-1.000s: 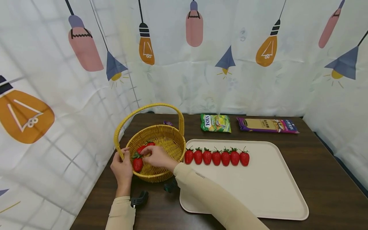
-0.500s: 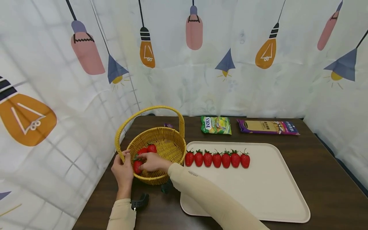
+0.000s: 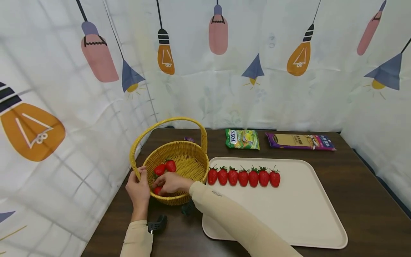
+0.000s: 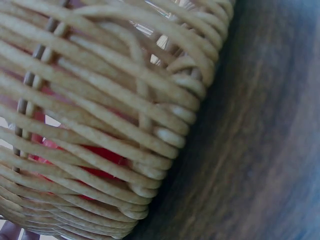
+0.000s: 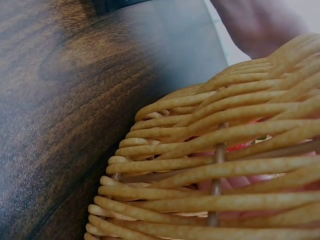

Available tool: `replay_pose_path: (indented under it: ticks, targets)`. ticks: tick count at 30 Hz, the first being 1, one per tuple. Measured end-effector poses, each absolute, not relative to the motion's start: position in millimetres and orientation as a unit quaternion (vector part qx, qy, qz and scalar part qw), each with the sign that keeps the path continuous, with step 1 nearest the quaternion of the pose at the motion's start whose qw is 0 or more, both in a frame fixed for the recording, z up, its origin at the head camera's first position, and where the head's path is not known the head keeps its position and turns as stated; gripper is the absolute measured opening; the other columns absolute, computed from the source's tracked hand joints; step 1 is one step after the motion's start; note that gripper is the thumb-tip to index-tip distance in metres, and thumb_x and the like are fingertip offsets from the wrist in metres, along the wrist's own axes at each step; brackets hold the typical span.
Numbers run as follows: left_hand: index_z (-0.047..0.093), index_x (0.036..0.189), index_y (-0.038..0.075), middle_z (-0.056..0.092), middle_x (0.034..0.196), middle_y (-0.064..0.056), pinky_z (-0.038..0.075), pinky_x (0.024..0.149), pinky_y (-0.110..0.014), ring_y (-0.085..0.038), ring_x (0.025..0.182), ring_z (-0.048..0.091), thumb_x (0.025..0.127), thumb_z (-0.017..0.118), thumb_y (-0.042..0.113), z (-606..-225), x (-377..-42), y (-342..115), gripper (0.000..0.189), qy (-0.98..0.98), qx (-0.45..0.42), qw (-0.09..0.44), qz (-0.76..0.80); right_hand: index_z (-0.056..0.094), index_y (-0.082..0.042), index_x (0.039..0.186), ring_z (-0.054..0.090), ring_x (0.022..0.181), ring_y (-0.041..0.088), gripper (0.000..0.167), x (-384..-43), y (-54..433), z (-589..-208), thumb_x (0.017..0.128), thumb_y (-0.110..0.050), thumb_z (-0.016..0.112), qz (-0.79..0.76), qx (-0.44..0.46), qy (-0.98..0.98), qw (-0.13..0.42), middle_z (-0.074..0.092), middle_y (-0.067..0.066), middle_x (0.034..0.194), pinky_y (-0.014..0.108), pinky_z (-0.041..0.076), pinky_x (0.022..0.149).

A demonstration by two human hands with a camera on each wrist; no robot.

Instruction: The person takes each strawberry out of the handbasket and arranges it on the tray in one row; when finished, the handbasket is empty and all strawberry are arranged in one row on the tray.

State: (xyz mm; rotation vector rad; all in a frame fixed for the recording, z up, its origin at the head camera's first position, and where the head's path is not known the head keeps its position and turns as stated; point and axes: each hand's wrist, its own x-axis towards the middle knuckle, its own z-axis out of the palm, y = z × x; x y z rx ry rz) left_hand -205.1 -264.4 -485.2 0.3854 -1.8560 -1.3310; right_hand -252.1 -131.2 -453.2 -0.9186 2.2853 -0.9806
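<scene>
A yellow wicker basket [image 3: 194,167] with a tall arched handle stands on the left of the dark table. My left hand [image 3: 139,191] grips it where the handle meets the rim. Inside, my right hand [image 3: 172,182] reaches low and pinches a red strawberry [image 3: 157,190] near the left wall, partly hidden by the fingers. Just behind it lie two more strawberries [image 3: 165,167]. Through the weave, the left wrist view shows a red strawberry [image 4: 102,162]. The basket's outer wall [image 5: 240,170] fills much of the right wrist view, with fingers and some red behind it.
Right of the basket is a cream tray [image 3: 279,214] bearing a row of several strawberries [image 3: 243,177]. Along the back lie a green FOX'S candy bag [image 3: 242,139] and a purple-and-gold packet [image 3: 300,141]. A small purple item [image 3: 189,139] sits behind the basket.
My right hand has moved lower inside the basket, and the strawberry under it has gone down along the left wall. My left hand keeps its hold on the basket.
</scene>
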Motion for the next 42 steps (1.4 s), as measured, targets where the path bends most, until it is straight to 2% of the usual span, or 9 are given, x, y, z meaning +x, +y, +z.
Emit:
replay_pose_path:
  ticks: [3, 7, 11, 14, 21, 27, 31, 38, 42]
  targets:
    - [0.069, 0.1, -0.001, 0.059, 0.079, 0.011, 0.03, 0.054, -0.023, -0.008, 0.053, 0.033, 0.098, 0.058, 0.02, -486, -205, -263, 0.023, -0.733, 0.148, 0.4, -0.529, 0.074, -0.017, 0.112, 0.059, 0.083, 0.005, 0.032, -252, -128, -454, 0.081, -0.01, 0.077, -0.369, -0.326, 0.833, 0.251, 0.07, -0.008, 0.102, 0.02, 0.048, 0.069]
    - [0.067, 0.099, -0.003, 0.066, 0.089, -0.008, 0.031, 0.06, -0.024, -0.009, 0.058, 0.035, 0.098, 0.058, 0.02, -486, -206, -263, 0.025, -0.729, 0.142, 0.406, -0.532, 0.075, -0.013, 0.109, 0.055, 0.072, 0.007, 0.03, -252, -125, -452, 0.079, -0.011, 0.078, -0.372, -0.326, 0.831, 0.255, 0.069, -0.009, 0.089, 0.02, 0.046, 0.064]
    - [0.066, 0.099, -0.005, 0.07, 0.106, -0.013, 0.032, 0.066, -0.026, -0.01, 0.067, 0.042, 0.099, 0.057, 0.02, -484, -206, -263, 0.026, -0.725, 0.141, 0.406, -0.538, 0.075, -0.013, 0.107, 0.055, 0.07, 0.007, 0.028, -254, -123, -450, 0.079, -0.011, 0.078, -0.37, -0.33, 0.828, 0.263, 0.068, -0.009, 0.084, 0.019, 0.046, 0.064]
    - [0.066, 0.099, -0.005, 0.07, 0.107, -0.013, 0.032, 0.067, -0.026, -0.01, 0.071, 0.045, 0.098, 0.057, 0.019, -483, -206, -263, 0.026, -0.723, 0.142, 0.406, -0.54, 0.075, -0.013, 0.107, 0.056, 0.073, 0.005, 0.028, -255, -120, -449, 0.079, -0.012, 0.079, -0.367, -0.342, 0.823, 0.266, 0.07, -0.009, 0.088, 0.019, 0.046, 0.067]
    - [0.066, 0.099, -0.009, 0.069, 0.107, -0.022, 0.032, 0.064, -0.022, -0.003, 0.073, 0.048, 0.097, 0.056, 0.01, -474, -203, -258, 0.021, -0.725, 0.135, 0.407, -0.539, 0.073, -0.011, 0.113, 0.057, 0.083, 0.003, 0.03, -256, -103, -436, 0.083, -0.011, 0.075, -0.344, -0.389, 0.808, 0.278, 0.071, -0.007, 0.105, 0.017, 0.047, 0.074]
    - [0.068, 0.098, -0.003, 0.07, 0.105, -0.014, 0.031, 0.057, -0.02, -0.005, 0.062, 0.042, 0.098, 0.058, 0.018, -482, -205, -262, 0.023, -0.727, 0.136, 0.409, -0.534, 0.069, -0.01, 0.121, 0.057, 0.089, 0.006, 0.038, -259, -85, -432, 0.083, -0.006, 0.069, -0.377, -0.393, 0.786, 0.294, 0.069, -0.006, 0.11, 0.02, 0.049, 0.077]
    - [0.068, 0.099, -0.003, 0.07, 0.106, -0.014, 0.031, 0.055, -0.02, -0.005, 0.057, 0.038, 0.098, 0.058, 0.018, -483, -206, -263, 0.024, -0.73, 0.139, 0.404, -0.533, 0.067, -0.01, 0.123, 0.055, 0.089, 0.007, 0.04, -260, -70, -426, 0.083, -0.007, 0.071, -0.429, -0.361, 0.78, 0.278, 0.066, -0.004, 0.11, 0.022, 0.05, 0.074]
    - [0.066, 0.1, -0.007, 0.069, 0.109, -0.02, 0.032, 0.06, -0.022, -0.007, 0.062, 0.039, 0.098, 0.056, 0.011, -467, -197, -254, 0.021, -0.727, 0.137, 0.398, -0.543, 0.065, -0.009, 0.125, 0.069, 0.083, 0.024, 0.041, -264, -42, -414, 0.085, -0.01, 0.075, -0.512, -0.299, 0.765, 0.252, 0.059, 0.004, 0.112, 0.037, 0.056, 0.076]
    - [0.066, 0.097, -0.008, 0.068, 0.109, -0.023, 0.033, 0.062, -0.019, -0.004, 0.067, 0.045, 0.096, 0.057, 0.006, -456, -191, -249, 0.017, -0.72, 0.129, 0.397, -0.555, 0.066, -0.016, 0.124, 0.064, 0.093, 0.016, 0.039, -266, -27, -412, 0.085, -0.016, 0.075, -0.483, -0.297, 0.802, 0.187, 0.061, 0.001, 0.114, 0.029, 0.054, 0.077]
